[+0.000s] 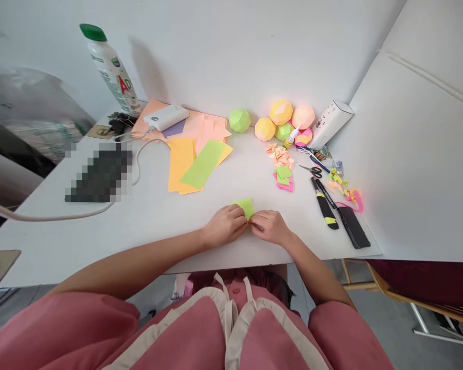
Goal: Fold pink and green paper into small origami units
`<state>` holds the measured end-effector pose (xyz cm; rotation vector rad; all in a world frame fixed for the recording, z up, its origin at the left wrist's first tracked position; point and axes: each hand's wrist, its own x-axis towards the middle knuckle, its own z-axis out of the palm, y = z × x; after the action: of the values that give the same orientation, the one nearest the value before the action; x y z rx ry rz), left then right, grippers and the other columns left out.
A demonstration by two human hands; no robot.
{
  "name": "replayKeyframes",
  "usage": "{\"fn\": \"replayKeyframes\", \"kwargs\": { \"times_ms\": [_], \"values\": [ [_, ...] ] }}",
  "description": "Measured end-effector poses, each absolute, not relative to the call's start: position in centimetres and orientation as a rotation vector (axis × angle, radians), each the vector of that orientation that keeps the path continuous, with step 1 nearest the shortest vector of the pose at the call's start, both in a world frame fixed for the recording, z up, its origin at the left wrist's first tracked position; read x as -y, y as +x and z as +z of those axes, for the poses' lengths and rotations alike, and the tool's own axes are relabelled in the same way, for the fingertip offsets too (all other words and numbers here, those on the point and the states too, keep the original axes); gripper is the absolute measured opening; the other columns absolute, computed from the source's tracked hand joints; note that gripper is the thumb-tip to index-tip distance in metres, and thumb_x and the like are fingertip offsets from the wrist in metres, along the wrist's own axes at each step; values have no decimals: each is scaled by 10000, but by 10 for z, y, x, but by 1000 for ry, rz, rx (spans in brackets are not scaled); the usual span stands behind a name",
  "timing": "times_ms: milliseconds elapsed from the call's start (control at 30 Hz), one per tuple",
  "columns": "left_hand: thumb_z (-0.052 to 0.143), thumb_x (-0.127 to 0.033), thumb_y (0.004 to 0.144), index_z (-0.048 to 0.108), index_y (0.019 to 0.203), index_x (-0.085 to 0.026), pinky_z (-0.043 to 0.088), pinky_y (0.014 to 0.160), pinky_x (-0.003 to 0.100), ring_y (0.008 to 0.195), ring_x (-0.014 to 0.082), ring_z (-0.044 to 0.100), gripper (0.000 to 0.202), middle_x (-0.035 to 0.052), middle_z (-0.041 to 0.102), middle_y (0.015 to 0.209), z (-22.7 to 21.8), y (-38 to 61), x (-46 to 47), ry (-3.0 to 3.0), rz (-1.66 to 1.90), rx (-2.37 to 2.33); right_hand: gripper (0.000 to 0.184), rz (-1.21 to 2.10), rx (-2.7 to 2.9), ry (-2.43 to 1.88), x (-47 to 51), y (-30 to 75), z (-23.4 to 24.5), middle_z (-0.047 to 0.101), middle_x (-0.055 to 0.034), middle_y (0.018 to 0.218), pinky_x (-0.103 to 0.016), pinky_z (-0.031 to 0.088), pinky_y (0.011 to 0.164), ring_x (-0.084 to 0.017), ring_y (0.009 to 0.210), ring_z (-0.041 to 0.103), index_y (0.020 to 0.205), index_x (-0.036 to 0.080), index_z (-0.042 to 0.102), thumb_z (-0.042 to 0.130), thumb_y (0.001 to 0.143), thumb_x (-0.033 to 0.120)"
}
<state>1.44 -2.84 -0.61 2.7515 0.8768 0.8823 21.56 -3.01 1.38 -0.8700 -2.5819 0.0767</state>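
Note:
A small square of light green paper [245,206] lies near the table's front edge, between my hands. My left hand [226,224] rests over its left and lower side, with the fingers curled onto the paper. At the lower right corner of the square, the fingertips of my right hand [269,226] pinch the edge. The fingertips of both hands nearly meet there, and they hide the paper's near edge. Beyond my right hand sit small green squares [283,173] on pink ones [289,186], below a heap of folded peach paper pieces [280,155].
Several paper balls [281,112] and a glue bottle [292,136] stand against the wall. To the right lie scissors [314,171], a utility knife [324,205] and a black case [354,227]. Orange sheets [181,164], a power bank [166,117] and a white bottle [113,72] are on the left.

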Motion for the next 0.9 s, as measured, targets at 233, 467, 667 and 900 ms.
{"fn": "replayKeyframes", "kwargs": {
  "times_ms": [233,467,667,900],
  "values": [
    [398,-142,869,570,636,-166,418,594,249,621,137,530,290,45,577,696,-7,13,34,2642,878,-851,152,61,2605,-858,32,217,12,677,-4,679,-242,439,597,-125,611,594,702,195,583,485,777,106],
    [456,-225,865,618,838,-149,467,657,272,729,172,585,180,71,625,821,-1,8,40,2563,711,-807,148,191,2503,-915,43,226,12,699,-15,739,-253,484,656,-139,698,639,747,204,598,495,789,106],
    [533,-308,855,596,893,-151,465,861,414,961,257,585,174,123,652,957,5,8,37,2353,772,-851,106,625,2057,-1042,51,223,17,638,7,650,-239,464,540,-111,558,565,732,207,589,530,820,220],
    [724,-471,669,542,762,-173,481,618,278,643,140,591,362,0,626,706,29,-8,18,1263,740,-884,205,1074,1303,-1121,50,220,9,559,38,614,-248,468,463,-104,504,512,717,214,542,622,779,393]
  ]
}}
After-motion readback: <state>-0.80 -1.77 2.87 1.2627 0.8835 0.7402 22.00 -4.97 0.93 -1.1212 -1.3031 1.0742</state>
